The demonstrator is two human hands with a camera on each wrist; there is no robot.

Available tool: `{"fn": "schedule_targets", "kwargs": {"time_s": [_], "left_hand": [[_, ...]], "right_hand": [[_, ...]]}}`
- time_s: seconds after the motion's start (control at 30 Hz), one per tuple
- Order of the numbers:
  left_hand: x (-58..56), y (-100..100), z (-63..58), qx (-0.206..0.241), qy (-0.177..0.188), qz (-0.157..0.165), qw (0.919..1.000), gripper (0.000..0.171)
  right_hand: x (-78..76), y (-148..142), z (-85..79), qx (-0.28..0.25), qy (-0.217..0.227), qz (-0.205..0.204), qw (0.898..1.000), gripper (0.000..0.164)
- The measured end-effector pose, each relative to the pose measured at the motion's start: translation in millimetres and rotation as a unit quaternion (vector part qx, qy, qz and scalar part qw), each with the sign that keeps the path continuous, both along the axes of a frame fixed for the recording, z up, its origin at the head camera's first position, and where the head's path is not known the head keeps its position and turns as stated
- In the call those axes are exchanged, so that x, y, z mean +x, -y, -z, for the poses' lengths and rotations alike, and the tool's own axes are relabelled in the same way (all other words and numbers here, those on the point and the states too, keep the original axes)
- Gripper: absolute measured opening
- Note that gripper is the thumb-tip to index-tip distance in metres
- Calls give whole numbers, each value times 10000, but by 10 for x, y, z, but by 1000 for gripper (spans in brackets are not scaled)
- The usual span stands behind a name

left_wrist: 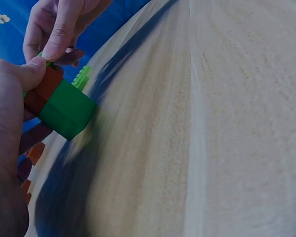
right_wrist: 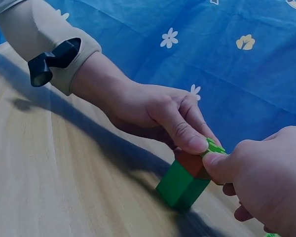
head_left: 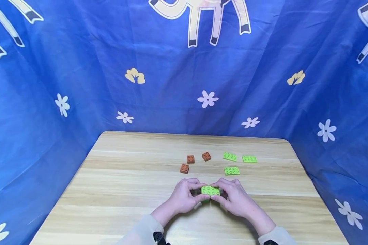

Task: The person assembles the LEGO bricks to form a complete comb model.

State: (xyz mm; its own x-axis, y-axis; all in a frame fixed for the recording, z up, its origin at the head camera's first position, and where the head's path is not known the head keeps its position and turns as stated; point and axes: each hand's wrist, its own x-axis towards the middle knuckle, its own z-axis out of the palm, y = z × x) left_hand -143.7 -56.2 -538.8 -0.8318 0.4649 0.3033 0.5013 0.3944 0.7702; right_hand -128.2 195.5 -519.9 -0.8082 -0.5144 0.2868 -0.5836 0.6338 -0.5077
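Observation:
Near the front of the table, a lime green plate (head_left: 210, 190) with studs tops a small stack. Under it sit a brown brick (right_wrist: 190, 164) and a larger green block (right_wrist: 182, 188) at the bottom. My left hand (head_left: 184, 197) pinches the plate's left end between thumb and fingers. At the opposite end, my right hand (head_left: 237, 199) pinches the plate the same way. Both thumbs lie along its near edge, their tips close together. In the left wrist view, the brown brick (left_wrist: 43, 91) and green block (left_wrist: 69, 111) show below the fingers.
Beyond my hands to the left lie three brown square bricks (head_left: 184, 168). Three more lime plates (head_left: 231, 170) lie to the right, studs up. A blue patterned curtain (head_left: 171, 85) surrounds the wooden table (head_left: 125, 177) at the back and sides.

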Motion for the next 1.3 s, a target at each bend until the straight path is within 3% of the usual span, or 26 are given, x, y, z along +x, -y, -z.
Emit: {"fn": "schedule_targets", "kwargs": {"time_s": [0.4, 0.9, 1.3], "left_hand": [[-7, 30, 17, -148, 12, 87, 9999, 45], [-4, 23, 10, 79, 23, 174, 9998, 42], [-5, 50, -70, -472, -289, 98, 9984, 49]], "right_hand": [[3, -7, -2, 38, -44, -13, 10000, 35], [8, 21, 13, -220, 27, -159, 9996, 31], [8, 6, 7, -224, 112, -166, 9995, 34]]}}
